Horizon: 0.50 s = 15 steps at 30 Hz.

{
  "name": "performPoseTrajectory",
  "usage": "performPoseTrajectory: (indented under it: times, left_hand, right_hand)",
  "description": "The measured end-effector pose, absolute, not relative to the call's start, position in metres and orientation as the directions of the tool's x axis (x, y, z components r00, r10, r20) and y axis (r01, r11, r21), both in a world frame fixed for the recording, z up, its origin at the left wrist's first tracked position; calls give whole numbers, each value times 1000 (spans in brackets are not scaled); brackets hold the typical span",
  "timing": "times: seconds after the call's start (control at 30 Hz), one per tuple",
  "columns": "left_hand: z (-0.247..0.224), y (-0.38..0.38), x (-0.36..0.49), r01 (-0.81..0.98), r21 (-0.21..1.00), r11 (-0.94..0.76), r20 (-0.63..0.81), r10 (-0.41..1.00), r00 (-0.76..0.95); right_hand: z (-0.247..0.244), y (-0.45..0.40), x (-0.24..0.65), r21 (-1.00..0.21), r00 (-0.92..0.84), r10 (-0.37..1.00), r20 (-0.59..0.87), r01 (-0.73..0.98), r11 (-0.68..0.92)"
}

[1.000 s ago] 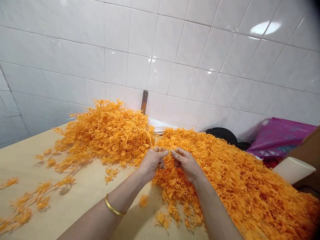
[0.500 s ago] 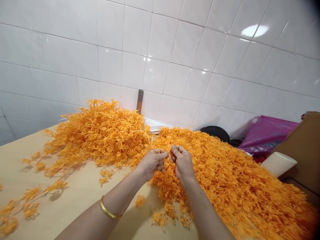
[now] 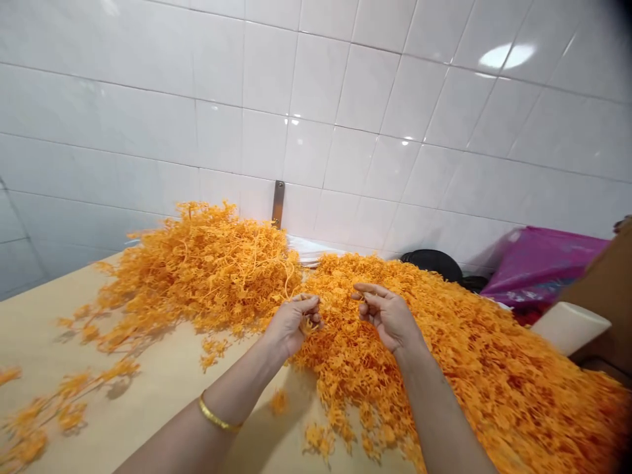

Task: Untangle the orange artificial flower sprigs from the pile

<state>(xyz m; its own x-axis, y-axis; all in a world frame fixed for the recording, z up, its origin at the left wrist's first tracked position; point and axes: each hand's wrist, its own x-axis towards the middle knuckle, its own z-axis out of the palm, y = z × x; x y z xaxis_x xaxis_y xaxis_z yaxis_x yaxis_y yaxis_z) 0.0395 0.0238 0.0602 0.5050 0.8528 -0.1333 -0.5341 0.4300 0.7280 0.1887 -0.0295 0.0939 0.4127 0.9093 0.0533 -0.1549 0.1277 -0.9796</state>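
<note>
Your left hand [image 3: 293,324] is clenched around a small tuft of orange sprigs [image 3: 310,324], with the strands pinched against the palm side of your fingers and a few ends showing. A gold bangle [image 3: 220,416] sits on that wrist. Your right hand [image 3: 388,316] is released, its palm turned up, fingers loosely curled, and no strand shows in it. It sits just above the larger heap of sprigs, a short way from your left hand.

Two heaps of tangled, branching orange sprigs lie on the pale wooden counter [image 3: 162,401]. The left heap [image 3: 197,270] stands near the counter's far edge, against the wall. The right heap [image 3: 444,349] touches it in the middle and spreads from the far edge toward the near right corner. Your hands are over the spot where the two meet. Loose sprigs [image 3: 64,401] lie scattered on the bare counter toward the left edge, and small clumps [image 3: 212,352] sit just below the left heap.

Behind the far edge rises a white tiled wall [image 3: 320,99] with a vertical metal strip [image 3: 278,204]. At the far right corner are a round black object [image 3: 432,263], a magenta plastic bag [image 3: 543,266], and a white cylinder [image 3: 570,328] beside a cardboard box [image 3: 605,283].
</note>
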Motion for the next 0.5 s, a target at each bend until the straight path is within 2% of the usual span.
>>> performPoseTrajectory:
  times: [0.1,0.17,0.27,0.4,0.5]
  left_hand:
    - [61,24,40,-561,724,401,-123,876,466]
    - [61,23,42,-562,731,388,-117,882,456]
    - [57,20,45,-541,749,382,-119,882,456]
    - [53,12,51,-523,789,322,-59,887,458]
    - [56,6,51,-559,789,254,23,898,440]
  right_hand:
    - [82,-22,180,-987,272,962,7,-155,51]
    - [75,-21,173,-995,172,985,14,-95,31]
    - [66,-19,161,-997,83,993,83,10,82]
    - [54,-13,149,-968,203,947,248,94,234]
    - [53,-8,158,-968,336,911,239,11,250]
